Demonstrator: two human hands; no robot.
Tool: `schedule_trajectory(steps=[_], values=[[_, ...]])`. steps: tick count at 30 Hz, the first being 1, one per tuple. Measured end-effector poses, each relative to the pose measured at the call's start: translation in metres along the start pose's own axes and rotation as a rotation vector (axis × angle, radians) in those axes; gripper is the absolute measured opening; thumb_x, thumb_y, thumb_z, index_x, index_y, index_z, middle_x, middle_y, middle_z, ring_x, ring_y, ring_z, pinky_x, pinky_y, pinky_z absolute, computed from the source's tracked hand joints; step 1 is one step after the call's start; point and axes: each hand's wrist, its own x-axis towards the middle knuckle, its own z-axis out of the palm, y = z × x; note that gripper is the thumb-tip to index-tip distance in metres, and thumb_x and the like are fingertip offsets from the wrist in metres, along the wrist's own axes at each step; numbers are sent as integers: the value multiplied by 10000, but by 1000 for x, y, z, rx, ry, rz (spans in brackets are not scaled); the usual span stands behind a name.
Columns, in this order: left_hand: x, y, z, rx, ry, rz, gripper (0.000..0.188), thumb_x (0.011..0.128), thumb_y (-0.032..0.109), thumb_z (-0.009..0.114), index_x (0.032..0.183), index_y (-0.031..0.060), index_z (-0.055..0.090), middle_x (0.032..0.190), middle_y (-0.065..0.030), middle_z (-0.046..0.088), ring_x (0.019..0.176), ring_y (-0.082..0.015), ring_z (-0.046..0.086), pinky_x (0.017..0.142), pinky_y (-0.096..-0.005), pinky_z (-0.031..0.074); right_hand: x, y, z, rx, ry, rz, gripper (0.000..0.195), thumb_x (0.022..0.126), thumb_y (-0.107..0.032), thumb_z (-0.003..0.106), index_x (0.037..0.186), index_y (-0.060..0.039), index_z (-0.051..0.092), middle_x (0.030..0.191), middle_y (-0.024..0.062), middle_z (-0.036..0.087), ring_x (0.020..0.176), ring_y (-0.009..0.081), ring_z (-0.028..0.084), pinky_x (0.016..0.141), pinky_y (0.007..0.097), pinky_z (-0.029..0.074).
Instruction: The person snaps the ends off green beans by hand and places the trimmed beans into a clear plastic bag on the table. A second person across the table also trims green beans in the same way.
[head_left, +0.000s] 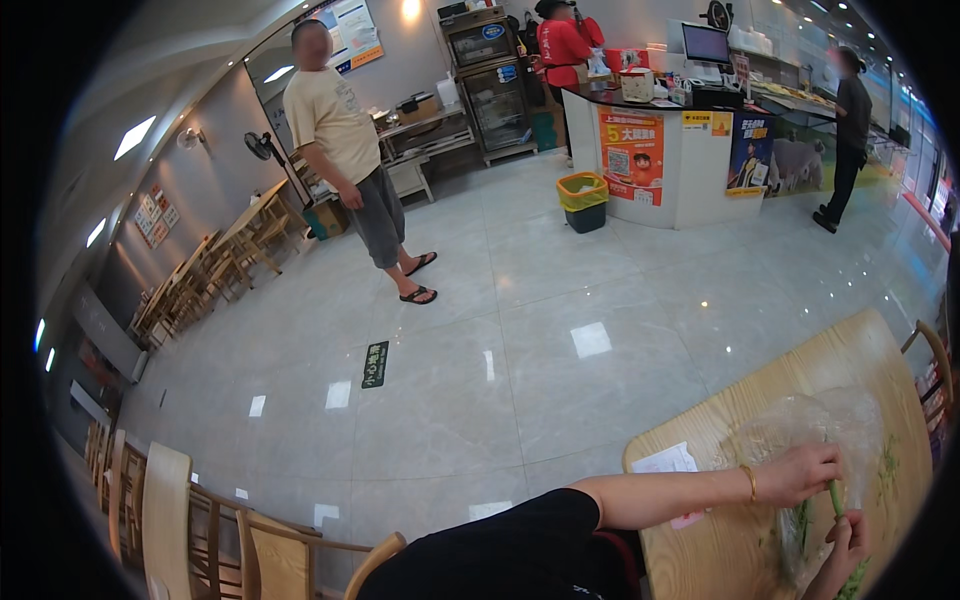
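Note:
My left hand (806, 474), with a gold bracelet at the wrist, pinches the upper end of a slim green vegetable stalk (836, 499). Just below, the fingers of my right hand (847, 538) grip the stalk's lower end. Both hands are above a wooden table (795, 360). Beneath and behind them spreads a crumpled clear plastic bag (825, 412). Green vegetable scraps (889, 465) lie to the right of the bag. More greens (853, 581) show below my right hand, partly cut off by the dark rim of the view.
Printed paper slips (675, 459) lie on the table's left part. A wooden chair (277, 555) is at lower left. One person (337, 127) stands on the tiled floor; two others are near the white counter (637, 165). A lined bin (583, 201) stands before it.

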Motion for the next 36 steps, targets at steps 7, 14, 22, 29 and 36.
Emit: schedule_trajectory(steps=[7,14,22,29,36], values=[[5,6,4,-236,1,44,153,794,3,612,940,28,573,941,-142,538,855,-353,570,727,-414,467,7,25,15,178,-20,-135,141,941,-160,560,854,-51,581,726,-24,481,687,72,434,634,241,336],[4,-10,9,-351,72,8,143,809,17,617,939,2,559,912,-135,576,822,-307,591,695,-354,477,44,94,11,114,50,-165,182,968,-190,556,842,-60,548,678,-48,425,612,44,387,537,225,296],[9,3,-9,-1004,-13,-508,137,942,128,568,1028,24,594,872,-36,650,617,-75,586,546,-230,468,55,116,-3,-134,-3,-149,129,937,-137,589,856,-42,556,706,-34,466,633,62,418,560,231,326],[13,1,-6,-1128,-24,-576,325,965,159,550,1266,43,509,905,-51,658,606,-96,595,549,-239,484,35,96,2,14,134,-275,103,913,-78,591,993,-17,613,888,15,585,780,92,532,698,231,441],[-4,-5,-24,-1125,-45,-604,315,1003,168,525,1285,27,510,1021,-81,655,730,-109,611,645,-259,508,27,39,30,102,-32,-96,152,938,-133,589,903,1,652,802,15,631,754,99,561,681,250,457]])
